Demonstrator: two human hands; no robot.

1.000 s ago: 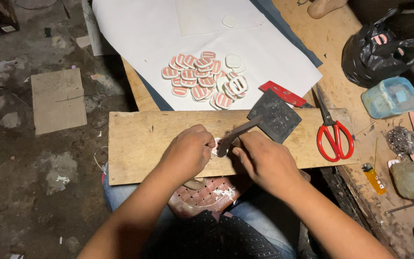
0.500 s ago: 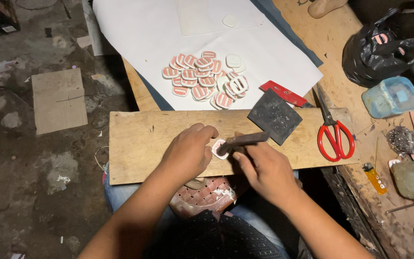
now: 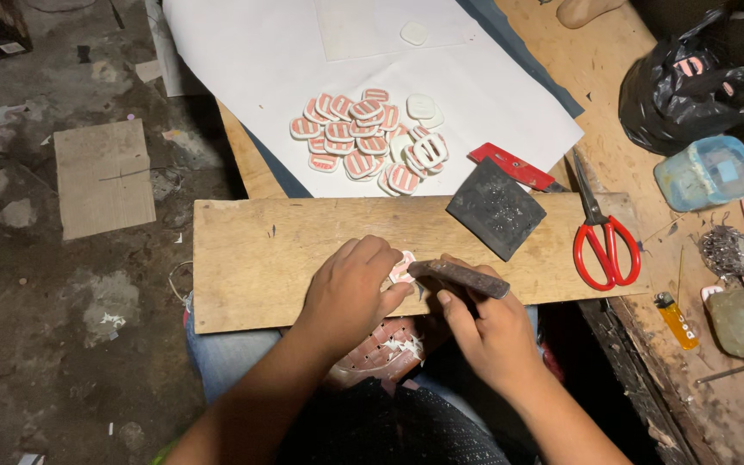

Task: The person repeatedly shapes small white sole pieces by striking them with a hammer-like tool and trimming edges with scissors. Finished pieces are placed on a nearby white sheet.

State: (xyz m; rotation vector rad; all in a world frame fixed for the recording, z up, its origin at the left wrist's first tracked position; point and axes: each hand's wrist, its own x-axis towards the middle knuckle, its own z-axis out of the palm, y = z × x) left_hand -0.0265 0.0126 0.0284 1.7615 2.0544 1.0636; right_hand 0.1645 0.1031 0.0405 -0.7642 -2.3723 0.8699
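The small striped red-and-white piece (image 3: 402, 267) lies on the wooden board (image 3: 251, 258), pinned at its near edge under the fingers of the left hand (image 3: 350, 288), whose grip is closed down on it so that only a corner shows. Compared with a moment ago the piece has been turned and drawn slightly toward the body, and the left fingers now cover more of it. The right hand (image 3: 484, 323) has a closed grip on a dark stick-like tool (image 3: 458, 277), held nearly flat across the board with its tip meeting the piece; half a second back that tool pointed more steeply toward the dark square pad (image 3: 497, 208), so the stroke seems to have shifted to another edge of the piece. Under the board, on the lap, sits a reddish perforated item (image 3: 385, 353) dusted with pale shavings, which suggests trimming is under way. Farther out, a heap of like striped pieces (image 3: 363, 138) rests on white paper (image 3: 251, 60), unmoved, with a red-handled cutter (image 3: 510, 165) and red scissors (image 3: 604, 237) on the worktop (image 3: 639, 146) to the right.
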